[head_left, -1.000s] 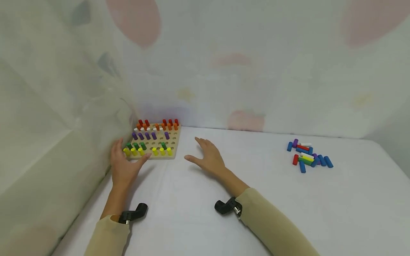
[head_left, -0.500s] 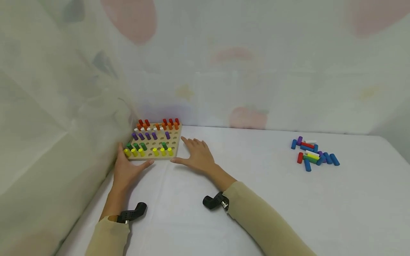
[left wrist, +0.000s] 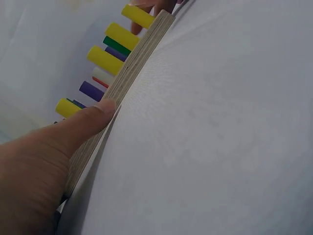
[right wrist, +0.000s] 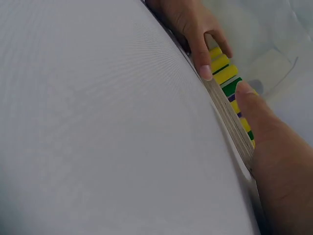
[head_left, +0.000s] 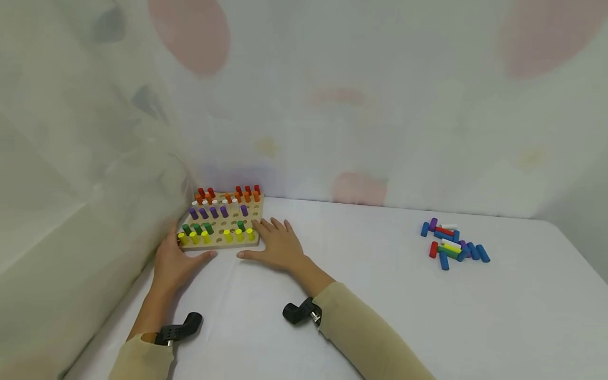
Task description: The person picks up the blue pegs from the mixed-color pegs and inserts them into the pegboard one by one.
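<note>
we see the peg board [head_left: 222, 228] at the far left of the worktop [head_left: 361, 295], hard against the draped cloth [head_left: 71, 221]. left hand [head_left: 173, 261]: fingers straight and spread, thumb [left wrist: 90, 120] pressed against the board's near edge, other fingers along its left side. right hand [head_left: 277, 247]: fingers loosely spread, thumb at the near edge, fingertips touching the board's right side. neither hand curls round anything. loose pegs [head_left: 451, 244] lie well apart to the right.

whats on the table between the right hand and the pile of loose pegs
Nothing: between the right hand and the loose pegs the head view shows only bare white table.
</note>
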